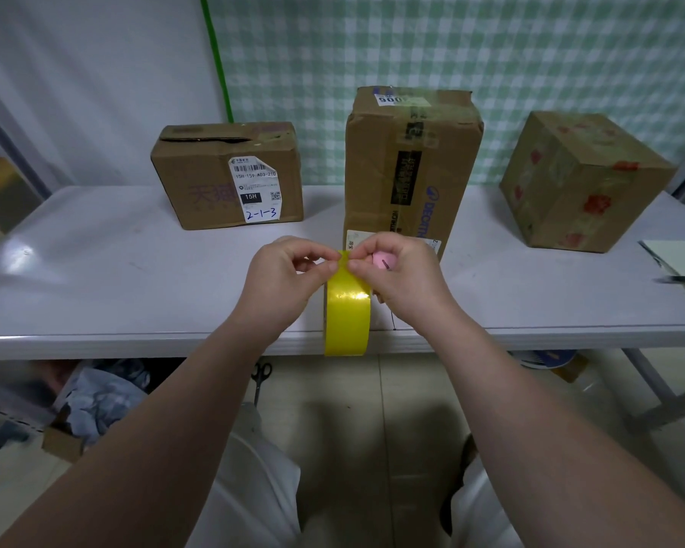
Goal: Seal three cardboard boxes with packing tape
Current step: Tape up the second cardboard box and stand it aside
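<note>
White folding table (135,270) against a green-checked backdrop, three cardboard boxes along its far half. Left box (226,176) lies flat, top flap gaping at the seam. Middle box (408,164) stands tall, old tape and labels on it. Right box (582,179), with red flower print, sits well apart and turned at an angle.

Our hands meet just in front of the middle box. Left hand (283,278) pinches the top of the yellow tape roll (347,310), which hangs on edge over the table's near rim. Right hand (402,276) is closed round a small pink object (384,259), its fingertips picking at the roll's top. We judge we are hunting the tape's loose end; no box carries fresh tape that we can see.

Risks from here: the end may split lengthwise or fold back on itself if peeled crooked. With only a fingertip pinch, the roll could slip and drop to the floor. The pink object crowds the right fingers, hampering the peel.
</note>
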Available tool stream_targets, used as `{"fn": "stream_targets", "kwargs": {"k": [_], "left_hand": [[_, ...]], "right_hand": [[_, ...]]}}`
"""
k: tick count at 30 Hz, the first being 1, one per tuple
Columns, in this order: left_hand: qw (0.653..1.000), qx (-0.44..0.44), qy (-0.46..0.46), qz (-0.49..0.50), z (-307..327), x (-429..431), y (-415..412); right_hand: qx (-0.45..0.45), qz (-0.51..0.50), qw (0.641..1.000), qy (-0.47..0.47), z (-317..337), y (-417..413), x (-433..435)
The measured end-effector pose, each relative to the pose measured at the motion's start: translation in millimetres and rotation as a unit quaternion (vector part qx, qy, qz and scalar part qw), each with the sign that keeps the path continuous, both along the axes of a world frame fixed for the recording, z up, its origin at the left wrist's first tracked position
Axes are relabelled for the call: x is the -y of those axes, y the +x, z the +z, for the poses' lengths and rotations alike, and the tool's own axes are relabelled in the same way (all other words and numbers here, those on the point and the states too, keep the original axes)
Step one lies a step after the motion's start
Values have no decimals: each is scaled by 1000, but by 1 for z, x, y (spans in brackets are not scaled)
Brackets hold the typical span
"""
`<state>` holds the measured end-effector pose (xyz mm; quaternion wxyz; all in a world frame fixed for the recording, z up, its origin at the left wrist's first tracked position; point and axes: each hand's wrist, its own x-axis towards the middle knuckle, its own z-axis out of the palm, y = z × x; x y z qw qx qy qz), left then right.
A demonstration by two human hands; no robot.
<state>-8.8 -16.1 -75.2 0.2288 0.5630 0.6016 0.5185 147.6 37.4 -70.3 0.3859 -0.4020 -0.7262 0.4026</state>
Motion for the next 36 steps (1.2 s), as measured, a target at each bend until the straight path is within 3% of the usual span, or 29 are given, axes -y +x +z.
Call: {"fn": "stream_targets", "kwargs": {"k": [12,17,20,26,30,36], "left_hand": [[995,-97,-23,6,4,-3,10],[996,-76,-46,29,-4,-4,12],[995,-60,-42,67,-4,-4,17],[976,108,-148,118,-6,-9,22],[914,289,-281,54,-3,-8,21],[917,300,-254,62,-2,-8,15]], "right_hand": [[72,-19,995,71,-3,-4,1],[36,-39,998,-35,-7,-7,-1],[-29,-42,994,-99,-5,-10,2],[-102,-78,972,-196,-5,-15,4],[-126,-79,954,-260,-5,-14,5],[-120,-73,949,-281,-5,-22,2]]}}
